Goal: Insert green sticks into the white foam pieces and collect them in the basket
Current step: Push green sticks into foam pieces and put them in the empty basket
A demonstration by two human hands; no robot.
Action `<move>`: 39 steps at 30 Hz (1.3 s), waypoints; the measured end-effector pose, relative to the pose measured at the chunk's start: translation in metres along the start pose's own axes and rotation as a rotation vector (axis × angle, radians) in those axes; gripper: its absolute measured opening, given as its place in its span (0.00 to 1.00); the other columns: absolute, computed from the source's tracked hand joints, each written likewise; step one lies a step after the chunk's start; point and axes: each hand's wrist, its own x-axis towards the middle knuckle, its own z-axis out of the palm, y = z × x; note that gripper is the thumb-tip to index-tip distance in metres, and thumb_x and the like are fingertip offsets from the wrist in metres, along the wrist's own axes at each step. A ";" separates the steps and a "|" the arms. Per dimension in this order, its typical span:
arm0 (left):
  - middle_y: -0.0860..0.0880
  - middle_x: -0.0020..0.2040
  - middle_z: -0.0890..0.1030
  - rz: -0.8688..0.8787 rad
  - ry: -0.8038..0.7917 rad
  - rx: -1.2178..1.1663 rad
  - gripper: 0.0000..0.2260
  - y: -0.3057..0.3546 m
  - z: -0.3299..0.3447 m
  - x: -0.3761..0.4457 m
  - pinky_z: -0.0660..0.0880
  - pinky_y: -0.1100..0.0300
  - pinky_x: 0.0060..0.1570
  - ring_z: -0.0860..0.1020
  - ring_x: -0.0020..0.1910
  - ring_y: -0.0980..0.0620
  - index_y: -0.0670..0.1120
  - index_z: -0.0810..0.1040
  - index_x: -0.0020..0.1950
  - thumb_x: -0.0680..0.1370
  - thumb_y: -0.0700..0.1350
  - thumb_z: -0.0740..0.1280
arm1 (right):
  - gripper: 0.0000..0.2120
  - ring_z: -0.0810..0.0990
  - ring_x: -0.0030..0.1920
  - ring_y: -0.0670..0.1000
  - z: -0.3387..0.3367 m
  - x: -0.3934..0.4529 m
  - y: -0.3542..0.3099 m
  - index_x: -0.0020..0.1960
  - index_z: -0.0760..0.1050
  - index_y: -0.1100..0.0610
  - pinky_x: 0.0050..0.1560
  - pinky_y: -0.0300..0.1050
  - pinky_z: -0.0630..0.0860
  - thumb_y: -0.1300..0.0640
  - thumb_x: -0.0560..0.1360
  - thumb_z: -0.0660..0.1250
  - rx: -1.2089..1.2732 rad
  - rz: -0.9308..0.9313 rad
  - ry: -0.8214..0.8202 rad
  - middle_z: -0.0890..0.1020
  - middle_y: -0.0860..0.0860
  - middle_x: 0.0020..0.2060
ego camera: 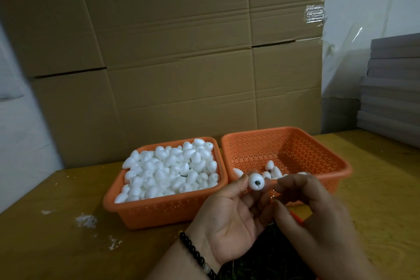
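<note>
Your left hand (229, 218) pinches one white foam piece (256, 181) at its fingertips, hole end toward you, just in front of the right basket (341, 169). A dark spot shows in that hole; whether it's a seated green stick, you can't tell. Your right hand (313, 214) hovers beside it, fingers curled, seemingly holding nothing. Judging by this, you're at the insertion step: check the stick is home, then drop the piece among the few finished ones. The left basket (159, 211) holds the supply.

Cardboard boxes (172, 52) behind; grey boards (391, 84) (stacked).
</note>
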 end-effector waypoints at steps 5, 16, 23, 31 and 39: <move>0.40 0.49 0.84 0.051 0.035 -0.048 0.17 0.002 -0.002 0.005 0.78 0.62 0.33 0.81 0.35 0.50 0.36 0.77 0.59 0.72 0.40 0.67 | 0.19 0.81 0.41 0.40 -0.002 0.001 0.000 0.47 0.76 0.52 0.43 0.35 0.76 0.68 0.62 0.78 0.024 -0.010 -0.008 0.81 0.45 0.40; 0.34 0.47 0.83 0.145 0.096 -0.217 0.17 0.012 0.000 0.004 0.82 0.52 0.38 0.84 0.40 0.41 0.32 0.77 0.56 0.67 0.31 0.68 | 0.11 0.78 0.38 0.39 -0.003 0.000 -0.004 0.46 0.77 0.47 0.38 0.36 0.75 0.54 0.64 0.71 -0.055 -0.046 -0.113 0.79 0.38 0.36; 0.35 0.46 0.83 0.218 0.233 -0.165 0.10 0.013 -0.003 0.006 0.82 0.57 0.32 0.84 0.38 0.43 0.35 0.78 0.54 0.73 0.31 0.67 | 0.08 0.76 0.31 0.38 -0.005 -0.001 -0.009 0.45 0.76 0.43 0.30 0.33 0.73 0.44 0.66 0.68 -0.152 -0.116 -0.320 0.77 0.36 0.36; 0.39 0.40 0.85 0.303 0.320 -0.030 0.09 0.011 -0.010 0.012 0.80 0.60 0.29 0.84 0.36 0.48 0.38 0.77 0.54 0.74 0.31 0.67 | 0.10 0.76 0.30 0.38 -0.006 -0.001 -0.011 0.44 0.75 0.43 0.28 0.32 0.74 0.41 0.65 0.67 -0.202 -0.147 -0.453 0.77 0.35 0.35; 0.32 0.61 0.75 0.300 0.048 -0.136 0.22 0.014 -0.009 0.011 0.78 0.47 0.56 0.78 0.59 0.38 0.33 0.71 0.61 0.67 0.32 0.67 | 0.09 0.76 0.29 0.38 -0.005 0.000 -0.013 0.43 0.75 0.43 0.26 0.32 0.73 0.42 0.64 0.66 -0.250 -0.197 -0.587 0.77 0.36 0.35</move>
